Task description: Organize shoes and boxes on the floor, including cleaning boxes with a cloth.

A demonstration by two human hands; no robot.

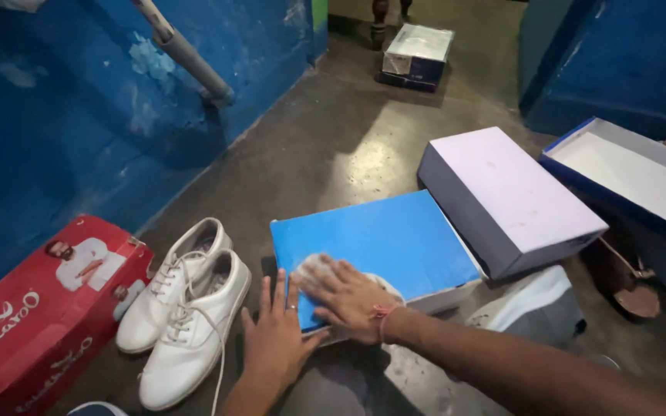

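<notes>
From the head camera, looking down at a bare concrete floor (348,146) hemmed in by blue walls (63,131), the person's right hand (348,296) lies flat on the near left corner of a blue shoe box (395,243), fingers spread wide over a pale cloth (314,270) that is bunched and blurred under the fingertips; it grips nothing, only presses down. The left hand (275,339) rests open beside it, palm down, fingers pointing away and touching the box's near left edge, holding nothing. The box sits directly ahead of both hands, its long axis running left to right and tilting slightly away toward the right, so the right hand is the one on top of it and the left only borders it. Just to the left stands a pair of white lace-up shoes (186,316), toes toward the person, and beyond them a red box (40,316) against the wall. To the right, touching the blue box, lies a closed white-topped box (510,192), then an open box lid (634,177). A small box (418,54) sits well apart, farther back.
</notes>
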